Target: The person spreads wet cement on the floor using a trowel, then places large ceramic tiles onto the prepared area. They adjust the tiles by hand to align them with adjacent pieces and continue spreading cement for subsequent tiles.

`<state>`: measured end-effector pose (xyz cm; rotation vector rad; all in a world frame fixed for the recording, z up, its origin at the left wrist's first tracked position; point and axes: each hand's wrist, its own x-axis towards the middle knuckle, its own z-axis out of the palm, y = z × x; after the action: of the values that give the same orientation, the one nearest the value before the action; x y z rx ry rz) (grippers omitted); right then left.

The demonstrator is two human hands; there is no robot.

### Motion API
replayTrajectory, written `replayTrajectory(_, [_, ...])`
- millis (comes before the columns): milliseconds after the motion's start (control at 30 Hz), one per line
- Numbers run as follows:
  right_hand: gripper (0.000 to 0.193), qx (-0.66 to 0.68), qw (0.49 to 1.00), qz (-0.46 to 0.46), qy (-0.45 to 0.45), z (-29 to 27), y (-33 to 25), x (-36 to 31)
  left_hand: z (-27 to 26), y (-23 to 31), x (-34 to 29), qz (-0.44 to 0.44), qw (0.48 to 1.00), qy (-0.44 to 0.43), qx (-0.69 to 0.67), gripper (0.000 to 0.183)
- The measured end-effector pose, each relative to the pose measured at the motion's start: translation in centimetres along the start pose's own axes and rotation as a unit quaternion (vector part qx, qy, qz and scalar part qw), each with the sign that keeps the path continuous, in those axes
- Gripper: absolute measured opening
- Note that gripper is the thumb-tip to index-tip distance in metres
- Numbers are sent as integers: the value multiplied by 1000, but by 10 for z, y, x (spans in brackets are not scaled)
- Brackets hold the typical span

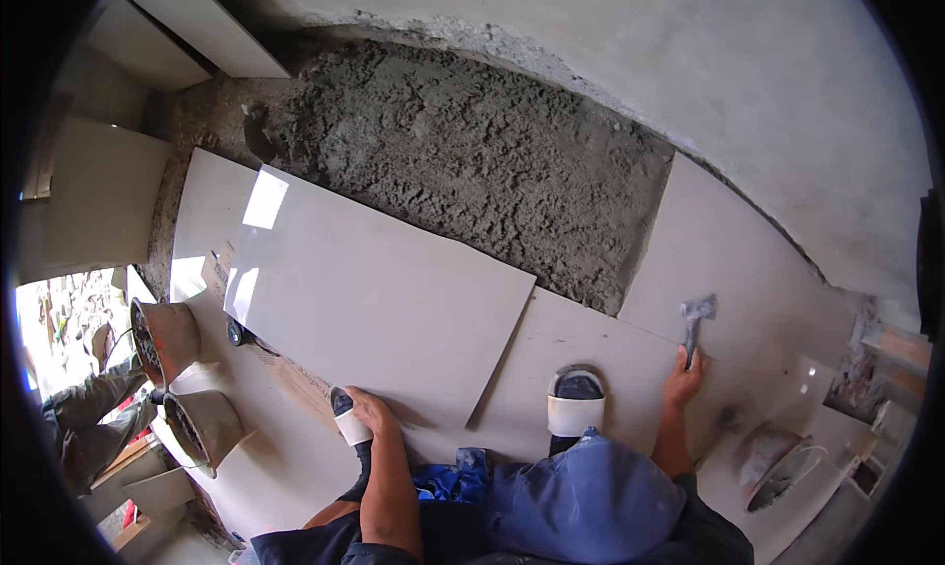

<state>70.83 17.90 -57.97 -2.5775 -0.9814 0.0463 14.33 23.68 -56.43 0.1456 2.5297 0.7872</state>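
My right hand (pixel 684 380) is closed around the dark handle of a hammer (pixel 699 309), its grey, dusty head pointing away from me over the laid tiles. My left hand (pixel 372 412) is low beside my left sandal (pixel 351 425), near the close edge of a large glossy beige tile (pixel 384 289). Its fingers are partly hidden, so I cannot make out whether they grip that edge. This tile lies at an angle over other tiles, its far edge against a bed of rough wet mortar (pixel 472 161).
Two mortar-stained buckets (pixel 204 429) stand at the left beside another person's legs (pixel 94 417). Another bucket (pixel 773 467) is at the lower right. Loose tiles (pixel 103 196) lean at the left. A plastered wall (pixel 768 102) borders the mortar. My right sandal (pixel 576 408) is on a tile.
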Motion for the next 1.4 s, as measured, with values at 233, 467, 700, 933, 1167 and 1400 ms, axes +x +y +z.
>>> replayTrajectory(233, [29,24,992,-114,52,4,-75,-6,1,9,-5,14,999,-33,-34,77])
replayTrajectory(467, [56,271,717,160,-622,46,-234,-96,-5,12,-8,60,997,-34,-47,63])
replayTrajectory(700, [54,334,693,199,-608,49,-257,-141,-9,14,-9,6,993,-78,-88,64])
replayTrajectory(933, [54,307,731,190,-580,57,-261,-141,-6,55,43,-84,941,-21,-327,67])
replayTrajectory(1167, [51,339,827,98,-437,53,-275,-136,-17,110,147,-2,890,-296,-346,73])
replayTrajectory(1400, [50,385,853,48,-349,49,-267,-109,-18,121,79,93,900,-239,-352,71])
